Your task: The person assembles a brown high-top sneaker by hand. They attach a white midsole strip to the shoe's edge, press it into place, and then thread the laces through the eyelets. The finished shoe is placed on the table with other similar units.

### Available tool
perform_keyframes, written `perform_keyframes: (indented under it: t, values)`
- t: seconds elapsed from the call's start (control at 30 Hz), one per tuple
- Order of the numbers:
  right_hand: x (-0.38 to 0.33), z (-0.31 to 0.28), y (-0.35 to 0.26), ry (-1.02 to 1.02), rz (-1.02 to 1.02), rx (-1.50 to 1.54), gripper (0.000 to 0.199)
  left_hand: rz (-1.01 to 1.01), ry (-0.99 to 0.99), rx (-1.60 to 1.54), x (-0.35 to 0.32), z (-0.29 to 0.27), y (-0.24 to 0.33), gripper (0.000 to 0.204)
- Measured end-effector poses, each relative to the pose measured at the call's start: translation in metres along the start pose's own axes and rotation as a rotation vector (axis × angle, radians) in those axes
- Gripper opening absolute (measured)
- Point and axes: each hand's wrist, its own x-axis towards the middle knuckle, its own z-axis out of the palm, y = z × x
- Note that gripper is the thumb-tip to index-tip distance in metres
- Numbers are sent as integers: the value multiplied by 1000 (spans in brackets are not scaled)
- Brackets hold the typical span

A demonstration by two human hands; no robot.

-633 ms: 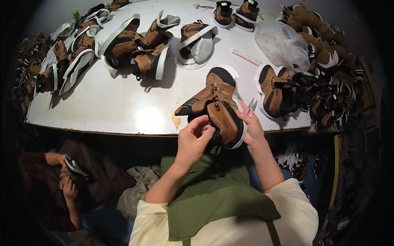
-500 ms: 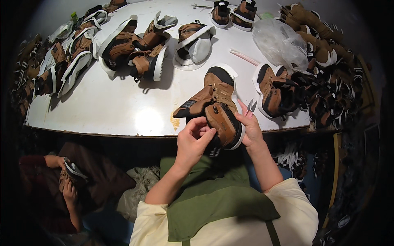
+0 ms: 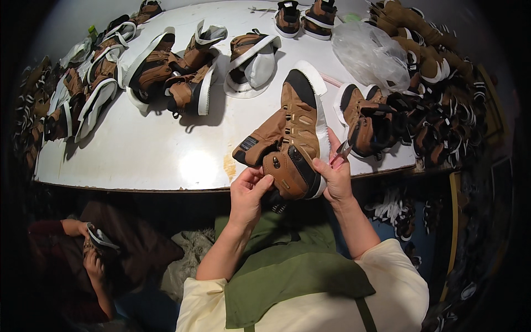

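Left hand (image 3: 247, 192) and right hand (image 3: 336, 180) both clasp a brown boot (image 3: 298, 131) over the near edge of the desk (image 3: 149, 152), just tilted so that more of its upper comes into view

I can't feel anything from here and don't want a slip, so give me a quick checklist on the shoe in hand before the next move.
1. Left grip on the shoe: ok, thumb and fingers at its ankle end.
2. Right grip on the shoe: ok, thumb against its side near the white sole edge.
3. Scissors pointing away from the shoe: ok, held in the right grip, blades angled up and outward.
4. Shoe lifted off the tabletop: cannot tell from this overhead view.
5. Co-worker's hands out of the way: ok, far left, below the table edge.
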Motion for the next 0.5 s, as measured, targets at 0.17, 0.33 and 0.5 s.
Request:
perform_keyframes:
  t: [0.17,0.33,0.5]
  values:
    - [-3,3,-4,-2,-24,-1,81,-4,-28,-31,-1,6,3,31]
    - [-8,7,-4,-42,7,13,80,-66,-42,4,0,13,9,42]
    - [-9,6,0,-58,14,49,80,-31,-56,-34,2,17,16,46]
